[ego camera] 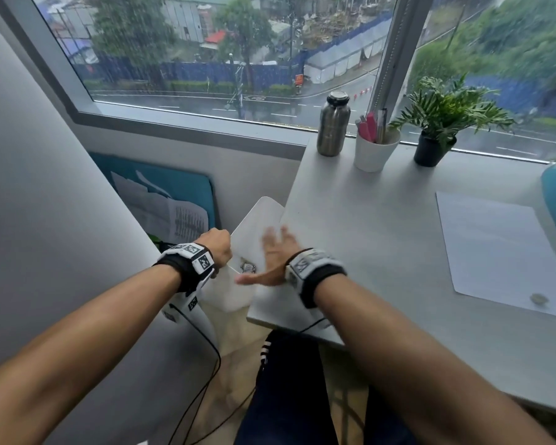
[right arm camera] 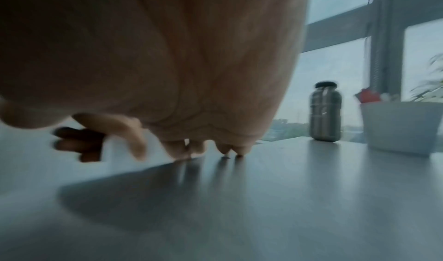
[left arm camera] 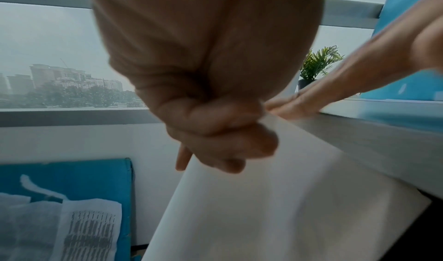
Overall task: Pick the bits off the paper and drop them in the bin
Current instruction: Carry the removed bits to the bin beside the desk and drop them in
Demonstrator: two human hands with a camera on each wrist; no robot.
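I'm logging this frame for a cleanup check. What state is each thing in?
left hand: gripping the sheet's edge
sheet of paper: held off the desk's left edge, tilted
right hand: open, fingers spread at the desk edge
second paper: flat on the desk
small bit: lying on the second paper
steel bottle: upright, capped

Little can be read here; outside the window, a small red sign (ego camera: 298, 79) by the roadside carries a yellow arched M — the only mark that can be made out; white markings painted on the wet road (ego camera: 254, 98) are too small to read; a printed sheet (ego camera: 190, 221) against the teal board shows rows of dark lines — blurred beyond reading in both views; the wrist bands (ego camera: 197, 255) bear black-and-white square code patterns, no letters.
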